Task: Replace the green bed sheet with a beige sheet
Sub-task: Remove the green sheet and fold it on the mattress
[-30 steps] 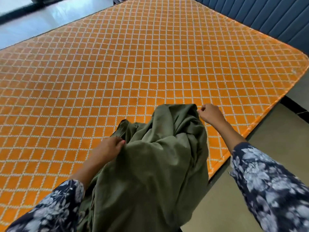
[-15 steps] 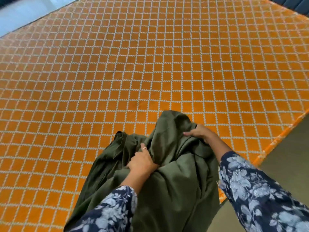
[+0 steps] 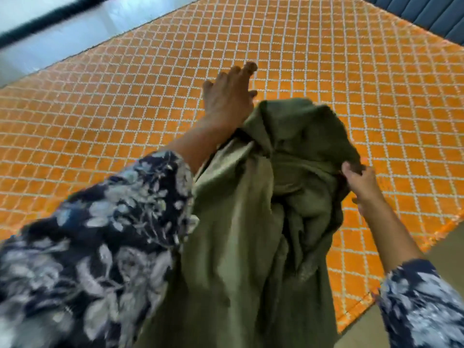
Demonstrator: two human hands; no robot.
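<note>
Olive-green sheet [image 3: 263, 222], orange white-latticed mattress [image 3: 125, 109], navy floral sleeves [image 3: 100, 234].

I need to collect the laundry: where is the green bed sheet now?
The green bed sheet is bunched at the lower centre of the head view, on the orange mattress's near edge, pinched by the right hand.

I have one view only, from the head camera, wide-angle, looking forward and steeply down over the mattress [image 3: 125, 121]. It sits close: the sleeves [image 3: 100, 234] fill the lower corners, and the headboard [image 3: 431, 16] just shows at the top right.
</note>
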